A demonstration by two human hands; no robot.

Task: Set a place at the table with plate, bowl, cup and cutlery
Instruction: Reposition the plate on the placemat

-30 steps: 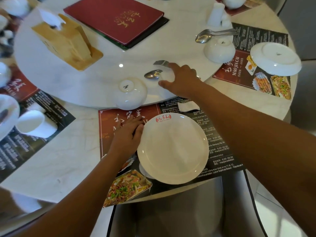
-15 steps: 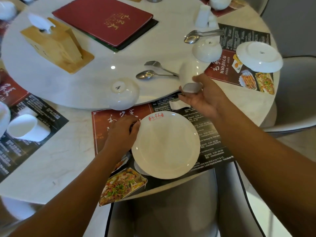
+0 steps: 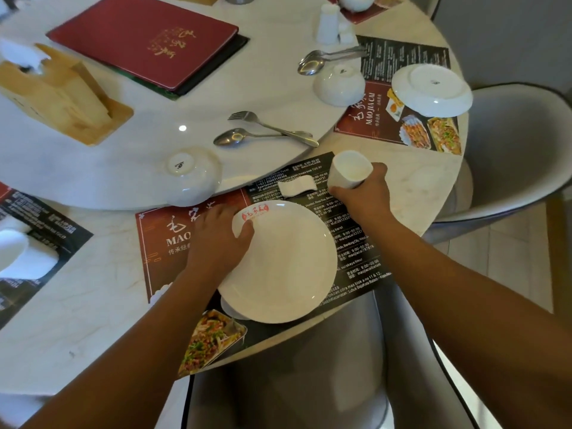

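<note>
Two hands are busy at this place. Your right hand (image 3: 363,196) grips the small white ceramic cup (image 3: 349,171) round its lower wall, fingers curled about it. Your left hand (image 3: 216,239) holds the far-left rim of the round white plate (image 3: 288,267), with the thumb lying over the edge.

The plate sits on the dark printed placemat (image 3: 359,252) at the near edge of the marble tabletop (image 3: 77,305). The cup hangs just beyond the plate's far-right rim, over the placemat's far corner and just beside a small white rest (image 3: 297,185). Whether its base touches the mat is hidden by your fingers.

The cup's long axis is tipped, its mouth leaning away from you and a little left, so I judge you must bring it upright as you lower it straight down. Your right forearm reaches in from the near right, wrist bent slightly inward.

An upturned white bowl (image 3: 193,176) waits on the raised round turntable (image 3: 108,174), far-left of the plate and nearer your left hand. The steel fork (image 3: 263,125) and steel spoon (image 3: 238,137) lie crossed beyond, handles toward your right.
</note>
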